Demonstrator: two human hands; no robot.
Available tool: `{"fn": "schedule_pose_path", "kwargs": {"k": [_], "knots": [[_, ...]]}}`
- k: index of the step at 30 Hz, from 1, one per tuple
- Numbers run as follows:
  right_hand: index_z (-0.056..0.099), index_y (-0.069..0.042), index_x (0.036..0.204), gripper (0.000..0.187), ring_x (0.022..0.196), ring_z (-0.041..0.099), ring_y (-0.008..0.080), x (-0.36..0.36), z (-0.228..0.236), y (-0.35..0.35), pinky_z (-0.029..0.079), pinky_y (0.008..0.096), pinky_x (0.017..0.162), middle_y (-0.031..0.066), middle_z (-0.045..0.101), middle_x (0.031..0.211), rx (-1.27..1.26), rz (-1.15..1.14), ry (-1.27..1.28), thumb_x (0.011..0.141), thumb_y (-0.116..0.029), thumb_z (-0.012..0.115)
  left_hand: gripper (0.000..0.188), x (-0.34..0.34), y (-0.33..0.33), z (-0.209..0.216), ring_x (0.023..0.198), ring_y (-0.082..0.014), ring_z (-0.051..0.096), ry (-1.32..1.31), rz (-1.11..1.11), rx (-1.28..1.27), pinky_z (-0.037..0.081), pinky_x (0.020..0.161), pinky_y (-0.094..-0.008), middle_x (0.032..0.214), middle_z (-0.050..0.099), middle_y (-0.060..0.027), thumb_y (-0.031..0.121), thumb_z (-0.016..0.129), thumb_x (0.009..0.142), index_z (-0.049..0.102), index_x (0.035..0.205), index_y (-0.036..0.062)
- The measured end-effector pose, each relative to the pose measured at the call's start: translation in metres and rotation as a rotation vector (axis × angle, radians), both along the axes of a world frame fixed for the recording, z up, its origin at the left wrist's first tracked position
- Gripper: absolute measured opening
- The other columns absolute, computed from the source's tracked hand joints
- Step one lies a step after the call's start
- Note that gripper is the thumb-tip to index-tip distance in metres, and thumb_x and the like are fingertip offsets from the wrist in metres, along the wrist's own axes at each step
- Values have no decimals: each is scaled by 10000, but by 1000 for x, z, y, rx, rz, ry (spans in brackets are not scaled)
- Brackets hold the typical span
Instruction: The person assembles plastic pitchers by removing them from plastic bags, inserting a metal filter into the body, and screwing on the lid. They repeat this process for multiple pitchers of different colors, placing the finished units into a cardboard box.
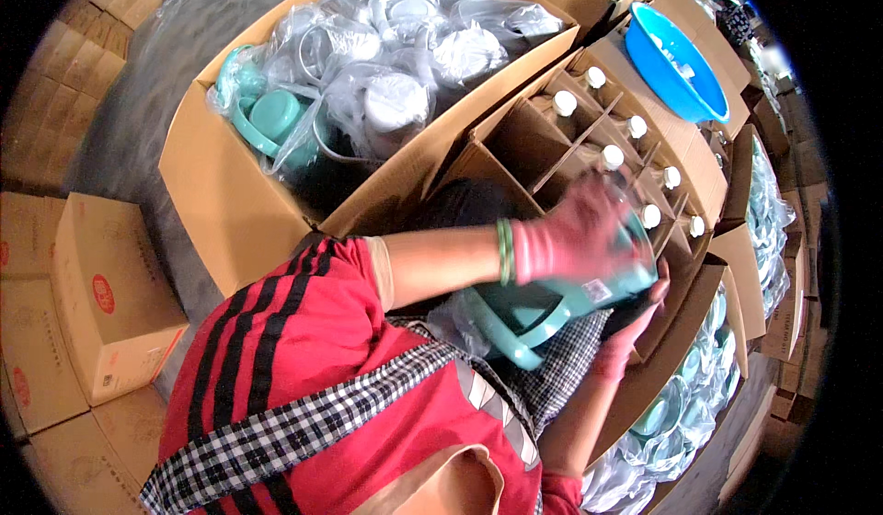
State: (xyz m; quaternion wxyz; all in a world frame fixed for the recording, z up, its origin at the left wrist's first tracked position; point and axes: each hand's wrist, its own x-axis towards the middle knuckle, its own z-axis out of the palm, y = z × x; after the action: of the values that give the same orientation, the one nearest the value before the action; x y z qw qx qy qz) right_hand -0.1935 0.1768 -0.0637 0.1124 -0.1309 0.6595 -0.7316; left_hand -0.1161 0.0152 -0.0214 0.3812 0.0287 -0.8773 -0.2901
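Teal jug: a plastic jug [614,285] with a loop handle [501,336] lies tilted over the person's lap, between the chest and the divided carton, its handle toward the chest; a small pale label [596,291] shows on its side
Left hand: the left hand [581,230], in a pink knit glove, comes across from the left and lies over the far end of the jug; it is blurred, so I cannot tell whether its fingers grip
Right hand: the right hand [635,322], gloved in pink too, is clamped on the jug's right side from below
Left wrist: a green band [505,251] sits at the glove's cuff
Clothing: a red shirt [368,377] with black stripes on the sleeve, and a black-and-white checked strap [303,411] running across it
Divided carton: this carton [478,173], just beyond the hands, has cardboard partitions; white caps [612,156] top the things standing in its compartments
Large carton: an open carton [207,165] at upper left holds white and teal jugs [395,101] in clear plastic bags
Blue basin: a round basin [713,106] with small white pieces inside rests on cardboard beyond the divided carton
Right side: teal items [662,414] in clear plastic fill a carton near the right forearm
Left side: closed brown cartons [120,285] stand stacked by the grey floor [138,138]
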Motion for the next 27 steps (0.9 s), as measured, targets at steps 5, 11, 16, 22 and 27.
{"fn": "schedule_pose_path", "kwargs": {"k": [5, 11, 16, 22, 27], "knots": [[286, -2, 1242, 529, 1074, 387, 231, -11, -1, 9, 320, 361, 883, 131, 419, 1164, 40, -84, -24, 884, -390, 311, 515, 21, -29, 8, 992, -301, 427, -51, -72, 80, 324, 863, -376, 1024, 459, -201, 407, 513, 754, 420, 1077, 18], [289, 4, 1245, 559, 1189, 289, 210, 25, 21, 20, 198, 347, 992, 129, 372, 1232, -52, 58, 43, 880, -419, 307, 286, 97, -148, -38, 880, -127, 443, 221, 668, 846, 346, 807, -274, 937, 514, -30, 253, 510, 807, 507, 991, 34], [283, -9, 1250, 583, 1177, 303, 226, 31, 1, 47, 217, 351, 971, 137, 339, 1254, -7, -87, -94, 870, -450, 311, 264, 209, -260, -164, 858, -215, 510, 422, 417, 1648, 372, 797, -278, 943, 573, -80, 263, 513, 794, 558, 959, 61], [306, -30, 1241, 591, 1148, 324, 207, 35, 13, 39, 220, 328, 949, 107, 357, 1247, -11, 54, -32, 858, -480, 319, 292, 148, -242, -109, 934, -207, 500, 165, 242, 1460, 363, 869, -349, 991, 561, -61, 327, 538, 761, 562, 944, 100], [345, -4, 1209, 562, 1078, 376, 193, 54, 28, 21, 258, 314, 918, 91, 420, 1173, 85, 18, 42, 867, -449, 326, 604, 70, -197, -68, 1044, -330, 423, -710, 609, 314, 327, 894, -370, 1189, 393, -169, 466, 468, 758, 421, 1139, -1]]}}
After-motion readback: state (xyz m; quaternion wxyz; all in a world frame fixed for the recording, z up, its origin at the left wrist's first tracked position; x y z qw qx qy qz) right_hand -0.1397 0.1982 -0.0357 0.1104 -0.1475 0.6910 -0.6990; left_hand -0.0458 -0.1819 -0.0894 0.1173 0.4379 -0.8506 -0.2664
